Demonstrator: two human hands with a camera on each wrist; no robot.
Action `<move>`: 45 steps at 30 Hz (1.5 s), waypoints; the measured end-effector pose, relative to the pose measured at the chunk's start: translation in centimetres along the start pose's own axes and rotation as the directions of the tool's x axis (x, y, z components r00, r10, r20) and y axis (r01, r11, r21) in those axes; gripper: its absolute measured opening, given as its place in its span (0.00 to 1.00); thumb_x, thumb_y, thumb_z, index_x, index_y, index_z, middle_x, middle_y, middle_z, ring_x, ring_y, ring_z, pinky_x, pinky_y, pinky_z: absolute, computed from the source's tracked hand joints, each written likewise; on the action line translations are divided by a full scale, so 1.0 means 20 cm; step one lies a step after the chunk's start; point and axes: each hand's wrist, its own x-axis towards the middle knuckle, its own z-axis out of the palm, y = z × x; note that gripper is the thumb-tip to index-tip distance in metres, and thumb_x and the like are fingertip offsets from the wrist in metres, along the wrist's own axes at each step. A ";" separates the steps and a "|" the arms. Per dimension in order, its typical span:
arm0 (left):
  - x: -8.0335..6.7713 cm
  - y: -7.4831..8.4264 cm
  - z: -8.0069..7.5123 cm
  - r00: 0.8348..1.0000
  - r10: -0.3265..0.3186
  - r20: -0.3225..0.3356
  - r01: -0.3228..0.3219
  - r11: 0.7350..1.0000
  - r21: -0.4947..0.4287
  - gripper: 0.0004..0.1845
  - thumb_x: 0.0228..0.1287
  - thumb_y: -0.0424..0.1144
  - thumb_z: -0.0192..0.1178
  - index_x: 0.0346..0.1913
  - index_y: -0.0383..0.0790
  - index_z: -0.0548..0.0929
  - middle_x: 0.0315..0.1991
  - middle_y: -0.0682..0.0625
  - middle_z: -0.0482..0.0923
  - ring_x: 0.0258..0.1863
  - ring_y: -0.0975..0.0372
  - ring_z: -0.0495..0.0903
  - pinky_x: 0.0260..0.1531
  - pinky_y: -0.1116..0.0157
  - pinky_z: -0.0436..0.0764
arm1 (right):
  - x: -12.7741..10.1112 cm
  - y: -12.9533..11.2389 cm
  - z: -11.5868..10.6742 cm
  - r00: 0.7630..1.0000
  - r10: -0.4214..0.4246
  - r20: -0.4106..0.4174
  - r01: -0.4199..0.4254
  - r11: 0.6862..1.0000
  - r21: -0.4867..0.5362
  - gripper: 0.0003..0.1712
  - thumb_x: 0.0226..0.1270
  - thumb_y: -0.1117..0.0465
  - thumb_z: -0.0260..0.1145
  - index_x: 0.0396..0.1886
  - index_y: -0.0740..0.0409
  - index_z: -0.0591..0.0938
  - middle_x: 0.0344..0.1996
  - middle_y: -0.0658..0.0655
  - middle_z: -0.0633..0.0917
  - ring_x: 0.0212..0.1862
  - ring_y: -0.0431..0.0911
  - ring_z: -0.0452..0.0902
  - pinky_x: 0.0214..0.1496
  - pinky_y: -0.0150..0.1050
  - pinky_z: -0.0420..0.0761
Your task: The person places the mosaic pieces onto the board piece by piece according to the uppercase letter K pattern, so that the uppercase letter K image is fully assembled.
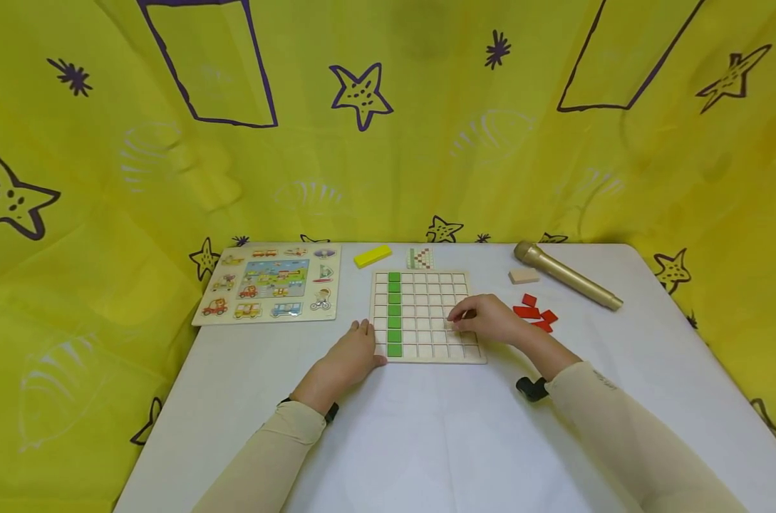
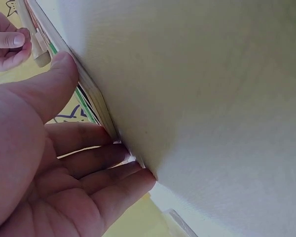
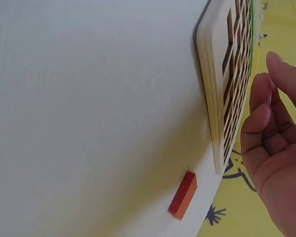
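A wooden grid board [image 1: 439, 361] lies on the white table, with a column of green tiles [image 1: 395, 315] in its second column from the left. My left hand [image 1: 352, 356] rests at the board's near left corner. Its fingers [image 2: 96, 160] lie along the left side and its thumb touches the near edge. Over the right part of the grid, my right hand [image 1: 490, 318] hovers with bent fingers. In the right wrist view its fingertips show nothing between them. Several red tiles [image 1: 526, 312] lie to the right of the board; the right forearm passes close to them.
Behind the board are a yellow bar [image 1: 373, 256] and a small patterned card [image 1: 420, 258]. A picture puzzle board [image 1: 266, 318] lies at the left. A beige block [image 1: 524, 276] and a gold microphone [image 1: 567, 274] lie at the back right. Yellow cloth [image 1: 388, 178] surrounds the table.
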 end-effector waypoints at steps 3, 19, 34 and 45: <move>0.00 0.00 0.00 1.000 -0.004 0.005 0.004 1.000 -0.005 0.43 0.72 0.53 0.59 0.71 0.18 0.61 0.73 0.28 0.60 0.74 0.41 0.58 0.72 0.55 0.63 | -0.01 0.02 -0.02 1.000 0.011 -0.022 -0.011 1.000 0.004 0.06 0.64 0.62 0.74 0.41 0.54 0.90 0.36 0.50 0.86 0.39 0.48 0.74 0.41 0.39 0.77; -0.01 0.00 -0.01 1.000 0.003 0.011 -0.003 1.000 0.006 0.42 0.72 0.53 0.59 0.72 0.19 0.61 0.73 0.29 0.60 0.74 0.41 0.58 0.72 0.55 0.63 | -0.12 0.12 -0.13 0.996 0.039 -0.081 -0.039 0.999 0.001 0.08 0.64 0.63 0.74 0.42 0.58 0.90 0.38 0.53 0.87 0.38 0.47 0.75 0.37 0.36 0.77; -0.01 -0.01 0.00 1.000 0.018 0.003 -0.018 1.000 0.011 0.42 0.73 0.53 0.58 0.71 0.18 0.61 0.72 0.28 0.60 0.74 0.40 0.59 0.71 0.54 0.64 | -0.19 0.23 -0.16 0.993 0.069 -0.098 -0.073 0.997 -0.037 0.12 0.60 0.66 0.75 0.44 0.62 0.88 0.30 0.51 0.86 0.29 0.43 0.77 0.31 0.34 0.76; -0.01 -0.01 0.00 1.000 0.029 -0.010 -0.029 1.000 -0.001 0.42 0.73 0.52 0.59 0.71 0.17 0.61 0.72 0.27 0.60 0.73 0.39 0.60 0.71 0.54 0.64 | -0.20 0.25 -0.16 0.992 0.092 -0.082 -0.102 0.987 -0.123 0.13 0.60 0.65 0.75 0.44 0.63 0.88 0.31 0.51 0.85 0.33 0.44 0.74 0.39 0.39 0.75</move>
